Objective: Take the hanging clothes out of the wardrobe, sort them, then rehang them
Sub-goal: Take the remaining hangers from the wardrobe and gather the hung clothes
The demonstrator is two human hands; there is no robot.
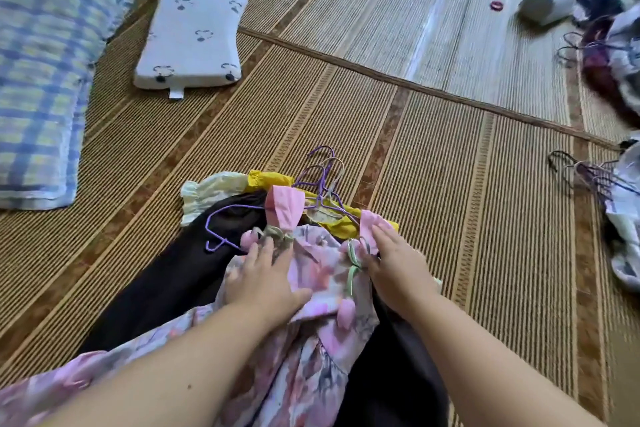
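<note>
A pink floral dress [320, 274] with pink shoulder straps lies on top of a pile of clothes on the woven mat. Under it are a black garment [166, 281], a yellow garment [266, 179] and a pale frilled one [207, 192]. Purple wire hangers [320, 170] stick out of the pile's far end. My left hand [265, 281] lies flat on the dress near its left strap, fingers spread. My right hand [393, 260] presses on the dress by its right strap, fingers together and flat.
A white pillow [192, 38] with small prints lies at the far left, next to a blue checked blanket [41, 73]. Two other heaps of clothes on hangers [620, 211] sit at the right edge. A small pink ring [496, 5] and a grey roll [542, 5] lie far right.
</note>
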